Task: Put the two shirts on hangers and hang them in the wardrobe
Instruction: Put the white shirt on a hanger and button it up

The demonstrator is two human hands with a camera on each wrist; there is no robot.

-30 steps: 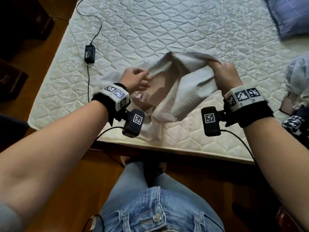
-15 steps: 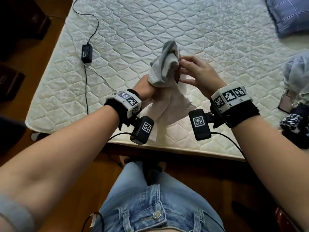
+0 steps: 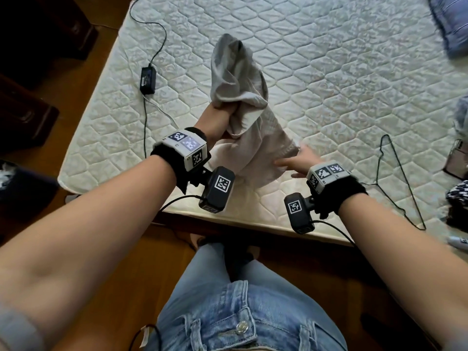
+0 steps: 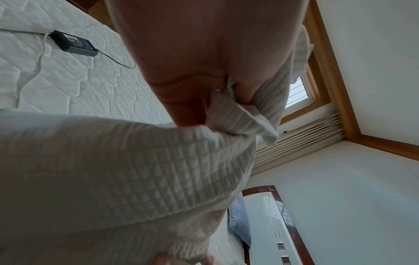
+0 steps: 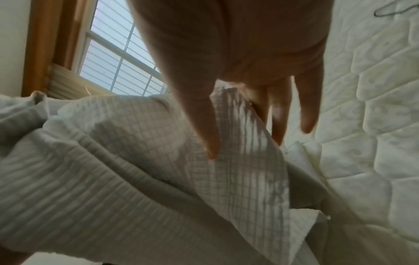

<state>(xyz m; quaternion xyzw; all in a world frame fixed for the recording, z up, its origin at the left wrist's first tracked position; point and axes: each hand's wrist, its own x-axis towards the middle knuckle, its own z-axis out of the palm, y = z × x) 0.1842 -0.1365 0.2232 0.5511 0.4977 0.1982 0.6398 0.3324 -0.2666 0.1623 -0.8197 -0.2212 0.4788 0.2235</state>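
Note:
A pale grey waffle-weave shirt [image 3: 240, 79] hangs bunched from my left hand [image 3: 222, 111], which grips its upper part and holds it up over the mattress [image 3: 342, 79]. In the left wrist view the fingers [image 4: 188, 107] curl round a fold of the shirt [image 4: 113, 161]. My right hand [image 3: 291, 163] is lower and to the right, fingers straight, touching the shirt's hanging lower edge. The right wrist view shows the thumb [image 5: 204, 129] lying on the cloth [image 5: 136, 170] and the other fingers behind its edge. A thin wire hanger [image 3: 395, 183] lies on the mattress right of that hand.
A black power adapter [image 3: 148, 79] with its cable lies on the mattress's left part. A blue pillow [image 3: 450, 24] sits at the far right corner. More clothing [image 3: 459, 196] is heaped at the right edge. Dark furniture [image 3: 38, 46] stands on the wooden floor to the left.
My left hand has raised the bunched shirt higher. My right hand has left the shirt's top and dropped to its lower edge on the right.

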